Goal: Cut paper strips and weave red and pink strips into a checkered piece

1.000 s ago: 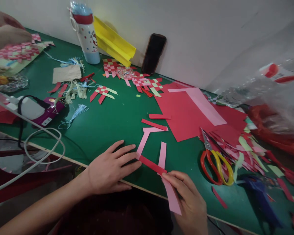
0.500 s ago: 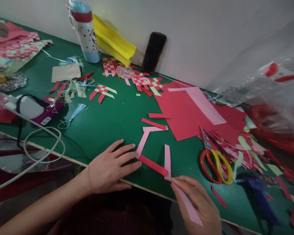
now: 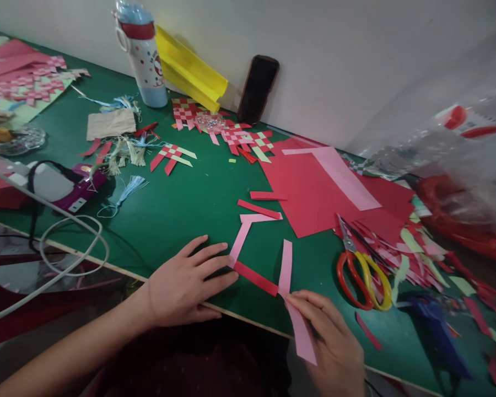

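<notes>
My left hand [image 3: 184, 286] lies on the table with its fingers spread, the fingertips at the left end of a red paper strip [image 3: 257, 278]. A short pink paper strip [image 3: 240, 242] runs up from that same end, with another pink strip [image 3: 259, 218] above it. My right hand [image 3: 333, 336] pinches a long pink paper strip [image 3: 301, 333] at the table's front edge. Its upper part stands past the red strip's right end, and the lower part hangs toward me over the edge. Two small red strips [image 3: 258, 209] lie farther back.
Scissors [image 3: 357, 278] with red and yellow handles lie to the right beside a pile of paper scraps [image 3: 415, 262]. Behind are red sheets [image 3: 310, 193], woven paper pieces [image 3: 186, 113], a phone [image 3: 258, 88] and a bottle [image 3: 143, 60]. A white cable [image 3: 72, 270] loops at left; a blue tool [image 3: 440, 336] lies right.
My right hand has moved slightly left and turned the long pink strip, so its lower end swung left and its upper part leans right. My left hand has stayed in place.
</notes>
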Motion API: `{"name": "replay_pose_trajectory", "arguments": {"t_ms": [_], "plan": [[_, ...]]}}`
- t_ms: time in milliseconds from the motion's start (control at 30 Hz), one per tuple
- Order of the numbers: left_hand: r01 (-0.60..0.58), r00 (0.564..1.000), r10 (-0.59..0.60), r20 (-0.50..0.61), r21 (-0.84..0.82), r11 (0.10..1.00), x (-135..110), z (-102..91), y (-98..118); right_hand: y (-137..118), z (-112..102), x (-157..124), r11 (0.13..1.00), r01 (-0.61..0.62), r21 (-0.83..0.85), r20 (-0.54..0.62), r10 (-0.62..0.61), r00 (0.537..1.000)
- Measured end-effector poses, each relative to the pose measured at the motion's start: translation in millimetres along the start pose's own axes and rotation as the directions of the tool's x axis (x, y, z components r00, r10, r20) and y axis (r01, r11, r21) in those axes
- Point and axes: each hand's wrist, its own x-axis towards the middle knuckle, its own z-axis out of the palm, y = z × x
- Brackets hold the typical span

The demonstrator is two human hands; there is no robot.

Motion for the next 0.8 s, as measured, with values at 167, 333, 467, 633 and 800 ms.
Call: {"name": "replay_pose_trajectory", "arguments": {"t_ms": [167,333,467,633,800], "plan": [[-0.005,1.000,0.005,-0.006,0.004,1.000,0.8,0.1,-0.3,-4.2,-1.6,2.6,1.000,-0.020,0.014,0.017,0.019,1.000],[0.001,1.000,-0.001,0.010,0.005,1.000,1.1,-1.1,-0.2,-6.6,-2.9,3.3,0.999,-0.009,0.046,0.044,0.007,0.999],[-0.007,1.000,0.007,0.000,0.010,1.000,0.7,-1.1,-0.3,-4.3,-1.7,2.2,0.998,-0.015,0.053,0.048,0.013,0.999],[-0.001,1.000,0.001,0.003,0.001,1.000,0.7,-0.2,-0.2,-0.7,-5.2,0.8,0.999,-0.027,0.041,0.079,0.023,0.997],[0.004,1.000,-0.004,-0.002,-0.006,1.000,0.1,-0.4,-0.3,-1.8,-4.8,0.5,0.999,-0.018,0.032,0.071,0.015,0.997]]}}
